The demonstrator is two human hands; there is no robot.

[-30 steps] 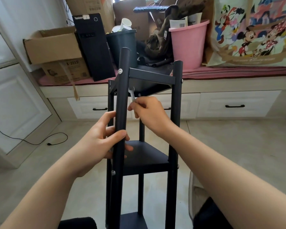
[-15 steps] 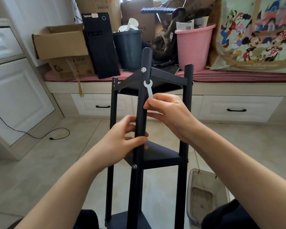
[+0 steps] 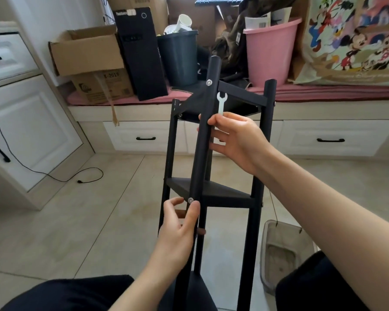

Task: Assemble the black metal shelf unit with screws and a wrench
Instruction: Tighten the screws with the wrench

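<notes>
The black metal shelf unit [image 3: 257, 176] stands upright between my knees, with three posts and triangular shelves. My left hand [image 3: 180, 225] grips the near post [image 3: 200, 153] just below the silver screw [image 3: 191, 200] at the middle shelf [image 3: 220, 191]. My right hand [image 3: 236, 138] pinches a small white flat wrench [image 3: 221, 103], which points upward beside the near post, under the top shelf's screw [image 3: 209, 82]. Its fingers also touch the post.
A window bench behind holds a cardboard box [image 3: 88, 50], a black computer tower [image 3: 142, 55], a dark bin [image 3: 180, 57], a pink bucket [image 3: 270, 50] and a cartoon bag [image 3: 355, 39]. A grey tray [image 3: 283, 250] lies on the tile floor at right. A black cable [image 3: 54, 176] trails at left.
My left hand slid down the near post to the middle shelf's screw. My right hand with the wrench stayed near the top shelf. The view tilted down and the shelf shifted right.
</notes>
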